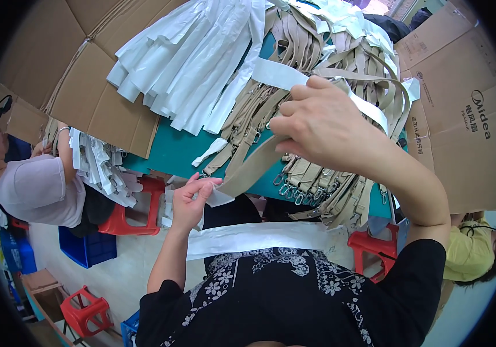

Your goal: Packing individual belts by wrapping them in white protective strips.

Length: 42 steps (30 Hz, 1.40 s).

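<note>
A wide beige webbing strap [252, 168] stretches between my two hands above the table edge. My left hand [190, 201] is closed on its lower end, where a bit of white strip shows below the fingers. My right hand [323, 121] is closed on the strap farther up and to the right, its fingers curled with the knuckles upward. Behind that hand a white strip [279, 73] sticks out to the left; whether the fingers hold it too I cannot tell. Beige straps with metal snap hooks [305, 182] lie beneath and beyond my right hand.
White strips [196, 63] fan over the teal table [170, 151]. Cardboard boxes stand left [106, 95] and right [461, 121]. One person [45, 194] sits at the left, another [473, 248] at the right. Red stools [86, 312] and a blue crate [89, 246] are on the floor.
</note>
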Motion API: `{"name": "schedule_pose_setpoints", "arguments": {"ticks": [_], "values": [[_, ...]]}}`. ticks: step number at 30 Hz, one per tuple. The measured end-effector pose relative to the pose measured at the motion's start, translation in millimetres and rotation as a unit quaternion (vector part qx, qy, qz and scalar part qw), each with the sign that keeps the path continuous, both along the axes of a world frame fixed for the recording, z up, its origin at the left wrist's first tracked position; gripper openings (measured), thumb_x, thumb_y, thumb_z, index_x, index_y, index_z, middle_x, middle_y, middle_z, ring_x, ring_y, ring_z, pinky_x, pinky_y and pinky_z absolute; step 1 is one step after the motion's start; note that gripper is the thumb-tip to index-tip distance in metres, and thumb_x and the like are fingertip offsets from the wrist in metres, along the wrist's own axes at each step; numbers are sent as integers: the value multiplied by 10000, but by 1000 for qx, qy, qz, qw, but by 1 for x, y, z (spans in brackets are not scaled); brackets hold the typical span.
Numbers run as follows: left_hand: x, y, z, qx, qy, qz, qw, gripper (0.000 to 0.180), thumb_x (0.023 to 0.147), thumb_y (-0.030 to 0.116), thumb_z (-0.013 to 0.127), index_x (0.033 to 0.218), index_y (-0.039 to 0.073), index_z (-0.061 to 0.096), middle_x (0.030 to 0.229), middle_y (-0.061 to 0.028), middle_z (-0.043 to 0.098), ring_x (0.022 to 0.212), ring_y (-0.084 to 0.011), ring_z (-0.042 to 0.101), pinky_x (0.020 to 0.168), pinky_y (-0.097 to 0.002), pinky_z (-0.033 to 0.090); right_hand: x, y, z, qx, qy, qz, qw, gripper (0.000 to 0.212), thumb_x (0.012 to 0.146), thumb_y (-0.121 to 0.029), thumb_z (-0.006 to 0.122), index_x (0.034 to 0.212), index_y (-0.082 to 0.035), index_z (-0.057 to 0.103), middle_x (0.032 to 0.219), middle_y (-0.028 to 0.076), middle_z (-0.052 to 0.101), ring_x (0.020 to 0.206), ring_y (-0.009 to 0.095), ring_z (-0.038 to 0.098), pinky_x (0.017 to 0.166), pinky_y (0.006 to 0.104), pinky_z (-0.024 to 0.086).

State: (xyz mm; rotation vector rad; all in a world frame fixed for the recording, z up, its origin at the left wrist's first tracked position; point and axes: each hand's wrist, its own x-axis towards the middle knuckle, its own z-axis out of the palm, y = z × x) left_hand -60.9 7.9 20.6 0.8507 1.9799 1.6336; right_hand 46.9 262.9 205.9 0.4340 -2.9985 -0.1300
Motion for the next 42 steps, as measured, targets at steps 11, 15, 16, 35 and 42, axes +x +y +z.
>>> {"name": "schedule_pose_setpoints", "arguments": {"ticks": [11,15,16,35,42], "values": [[-14,1,3,16,2,-48,999,185,874,160,552,846,26,676,809,-30,675,781,-139,617,991,-430,347,-1,-13,3,-276,-84,-7,957,181,726,-254,636,708,-74,642,530,80,549,533,265,547,678,334,407],[-12,-15,36,47,72,-68,994,149,841,117,557,837,32,679,801,-41,677,787,-142,620,980,-447,355,-6,-34,-6,-290,-114,-7,950,207,740,-280,602,763,-83,663,560,127,571,564,316,579,580,409,464],[-14,-19,29,41,50,-60,996,147,837,119,561,828,33,679,793,-47,677,783,-146,623,981,-454,349,-10,-41,-17,-293,-107,-7,950,205,740,-275,598,763,-82,664,561,131,572,570,321,583,583,406,471],[-10,-32,-12,99,-16,89,991,187,904,126,534,790,-8,599,734,15,570,658,-46,477,582,-192,373,-51,-81,-92,-239,-72,-28,968,395,763,-369,627,879,5,577,792,174,597,799,328,591,718,403,459],[-2,-13,-4,48,6,84,995,142,892,75,529,850,-27,619,782,-6,601,701,-59,514,634,-196,410,-31,-58,-67,-389,-87,-88,913,236,712,-252,681,834,-56,632,722,101,615,767,276,618,634,357,469]]}}
